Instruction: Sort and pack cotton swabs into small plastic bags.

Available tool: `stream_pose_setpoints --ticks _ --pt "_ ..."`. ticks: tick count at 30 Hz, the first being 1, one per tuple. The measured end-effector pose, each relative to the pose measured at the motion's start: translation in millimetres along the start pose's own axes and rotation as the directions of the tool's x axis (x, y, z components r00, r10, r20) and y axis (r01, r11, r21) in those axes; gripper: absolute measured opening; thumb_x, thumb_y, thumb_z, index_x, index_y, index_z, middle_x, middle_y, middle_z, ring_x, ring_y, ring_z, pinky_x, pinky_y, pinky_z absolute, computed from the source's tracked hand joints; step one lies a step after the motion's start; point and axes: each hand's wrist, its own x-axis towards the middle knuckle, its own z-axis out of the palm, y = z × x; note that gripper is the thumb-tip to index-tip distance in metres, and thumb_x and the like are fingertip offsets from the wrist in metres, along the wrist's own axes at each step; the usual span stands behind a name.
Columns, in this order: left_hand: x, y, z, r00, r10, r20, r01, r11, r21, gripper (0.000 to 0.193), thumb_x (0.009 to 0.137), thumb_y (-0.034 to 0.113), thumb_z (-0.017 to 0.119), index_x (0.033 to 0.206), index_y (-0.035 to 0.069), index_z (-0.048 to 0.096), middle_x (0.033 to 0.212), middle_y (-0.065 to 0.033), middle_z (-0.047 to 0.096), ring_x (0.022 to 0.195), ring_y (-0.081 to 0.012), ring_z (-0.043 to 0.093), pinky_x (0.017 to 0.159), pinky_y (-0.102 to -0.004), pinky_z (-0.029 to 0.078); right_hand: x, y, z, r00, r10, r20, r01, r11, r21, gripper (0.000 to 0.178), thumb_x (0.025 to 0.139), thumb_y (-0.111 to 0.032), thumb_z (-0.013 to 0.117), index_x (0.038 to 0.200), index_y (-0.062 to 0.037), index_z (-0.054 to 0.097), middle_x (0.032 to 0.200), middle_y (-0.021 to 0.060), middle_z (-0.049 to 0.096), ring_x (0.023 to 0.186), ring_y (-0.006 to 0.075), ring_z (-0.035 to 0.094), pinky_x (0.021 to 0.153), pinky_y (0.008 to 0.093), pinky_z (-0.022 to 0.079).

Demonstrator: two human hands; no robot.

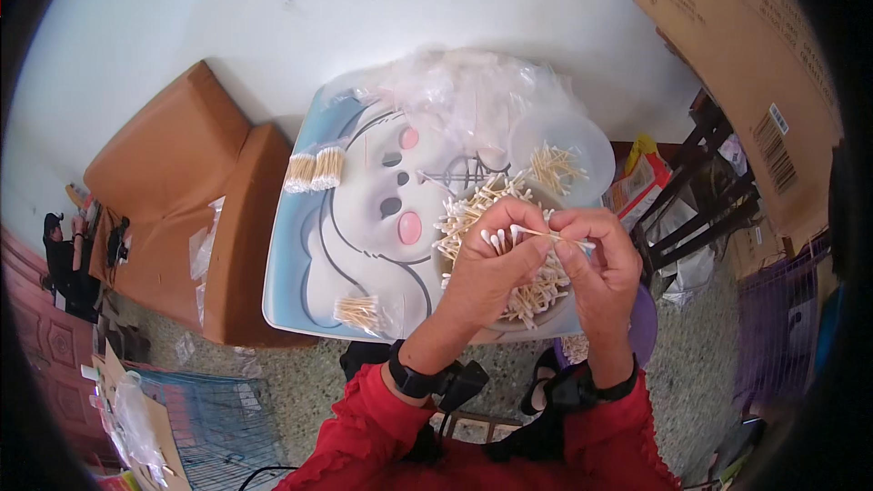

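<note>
Tabletop (282, 284): blue and white, printed with a cartoon animal face.

Left hand (491, 268): above the tabletop's front right part; fingers closed around several cotton swabs (497, 240), white tips upward.

Right hand (605, 259): just beside the left; thumb and fingers pinching a single swab (538, 234), which lies slantwise across the gap between the hands, one tip next to the left hand's group.

Loose swab heap (464, 214): beneath both hands, toward the front right corner, partly hidden by them.

Translucent round dish (597, 156): at the right edge, toward the back; a smaller pile of swabs (553, 169) inside.

Two bagged bundles (315, 170): side by side at the left edge, toward the back.

Small bag of swabs (358, 313): at the front edge, left of the middle.

Clear plastic bags (455, 86): massed along the back edge.

Purple tub (645, 323): below the front right corner, partly covered by the right forearm.

Brown armchair (168, 159): beyond the left edge.
</note>
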Motion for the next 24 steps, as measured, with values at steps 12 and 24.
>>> stream_pose_setpoints --ticks 12,24 --pt "1.1 -1.6 -0.9 0.999 0.019 0.045 -0.017 0.999 -0.048 0.011 0.083 0.002 0.056 0.091 0.007 0.05 0.071 0.0038 0.047 0.055 -0.0007 0.041 0.045 -0.0144 0.031 1.3 5.3 0.6 1.0 0.022 -0.006 -0.02 0.98 0.196 0.009 0.081 0.0 0.058 0.089 0.0003 0.054 0.092 0.0093 0.059 0.088 0.0142 0.055 0.081 0.0259 0.042" --pt "-3.7 -4.2 6.5 0.962 -0.228 0.153 0.25 0.958 -0.14 0.01 0.089 0.013 0.051 0.096 0.006 0.05 0.066 -0.0021 0.05 0.048 -0.0041 0.038 0.039 -0.0153 0.024 -3.3 8.4 2.0 0.985 0.113 -0.134 -0.082 0.973 0.216 0.016 0.082 0.0 0.058 0.097 0.0017 0.053 0.089 0.0077 0.06 0.084 0.0112 0.056 0.076 0.0231 0.044"
